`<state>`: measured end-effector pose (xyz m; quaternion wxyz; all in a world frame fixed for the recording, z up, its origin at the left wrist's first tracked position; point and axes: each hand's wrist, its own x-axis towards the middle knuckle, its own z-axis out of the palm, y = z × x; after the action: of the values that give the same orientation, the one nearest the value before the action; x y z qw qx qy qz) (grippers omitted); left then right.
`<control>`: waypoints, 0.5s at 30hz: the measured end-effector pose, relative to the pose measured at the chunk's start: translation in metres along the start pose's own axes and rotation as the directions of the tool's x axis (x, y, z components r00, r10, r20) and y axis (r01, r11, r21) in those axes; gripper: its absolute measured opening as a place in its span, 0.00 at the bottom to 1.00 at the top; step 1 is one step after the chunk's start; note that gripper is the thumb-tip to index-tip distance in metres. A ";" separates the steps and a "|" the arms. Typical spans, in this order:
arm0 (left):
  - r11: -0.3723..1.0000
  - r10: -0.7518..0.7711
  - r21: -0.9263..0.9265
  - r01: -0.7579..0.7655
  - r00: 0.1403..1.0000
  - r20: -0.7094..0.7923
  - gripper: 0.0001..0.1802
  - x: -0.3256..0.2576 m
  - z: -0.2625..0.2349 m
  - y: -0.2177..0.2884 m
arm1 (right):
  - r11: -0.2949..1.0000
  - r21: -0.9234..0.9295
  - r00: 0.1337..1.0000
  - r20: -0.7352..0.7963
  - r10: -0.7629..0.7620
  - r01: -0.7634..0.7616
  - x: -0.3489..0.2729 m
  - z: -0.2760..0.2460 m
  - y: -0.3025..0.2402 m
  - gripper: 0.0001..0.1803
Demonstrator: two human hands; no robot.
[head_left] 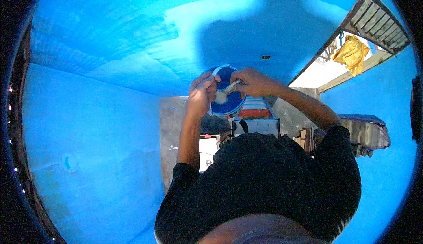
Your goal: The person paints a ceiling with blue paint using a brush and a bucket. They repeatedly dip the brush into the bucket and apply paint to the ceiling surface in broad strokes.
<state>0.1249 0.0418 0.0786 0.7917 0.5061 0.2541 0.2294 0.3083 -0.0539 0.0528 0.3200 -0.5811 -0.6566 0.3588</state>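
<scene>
A round bucket (232, 107) with blue paint inside hangs in front of me, above the floor. My left hand (202, 95) is closed at its left side, near a white strip that looks like its handle or rim; the exact grip is partly hidden. My right hand (254, 81) comes in from the right and is closed round the handle of a paintbrush (225, 92). The brush's pale head is over the bucket's mouth, close to the left fingers. Whether the bristles touch the paint, I cannot tell.
A stepladder (256, 112) with a red step stands below the bucket. Blue walls (97, 125) surround me, unevenly painted ahead. At the upper right a yellow cloth (351, 55) hangs in a slatted window opening (380, 22). A covered bundle (365, 131) lies at the right.
</scene>
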 end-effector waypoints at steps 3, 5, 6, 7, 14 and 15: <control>0.997 -0.058 0.048 0.060 0.997 -0.056 0.08 -0.004 -0.002 -0.001 | 0.886 -0.464 0.986 -0.131 -0.100 0.028 -0.006 0.003 -0.015 0.07; 0.990 -0.079 0.109 0.090 0.992 -0.102 0.09 -0.009 0.004 0.004 | 0.817 -0.571 0.967 -0.157 -0.202 0.078 -0.006 0.010 -0.005 0.08; 0.991 -0.090 0.094 0.100 0.990 -0.110 0.09 -0.010 0.003 0.002 | 0.776 -0.623 0.953 -0.165 -0.255 0.100 -0.006 0.012 -0.002 0.08; 0.991 -0.101 0.079 0.110 0.988 -0.116 0.09 -0.010 0.002 -0.002 | 0.770 -0.634 0.949 -0.197 -0.245 0.067 -0.009 0.015 -0.002 0.09; 0.985 0.016 0.171 0.002 0.995 -0.103 0.09 -0.005 -0.002 -0.013 | 0.926 -0.373 0.974 -0.224 -0.030 -0.058 -0.024 0.006 -0.018 0.14; 0.988 -0.007 0.150 0.026 0.992 -0.123 0.09 -0.004 0.000 -0.013 | 0.962 -0.269 0.968 -0.250 -0.015 -0.055 -0.024 0.005 -0.019 0.15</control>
<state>0.1226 0.0344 0.0676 0.7359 0.5475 0.3227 0.2335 0.2967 -0.0790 0.0660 0.3131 -0.6669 -0.6484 0.1921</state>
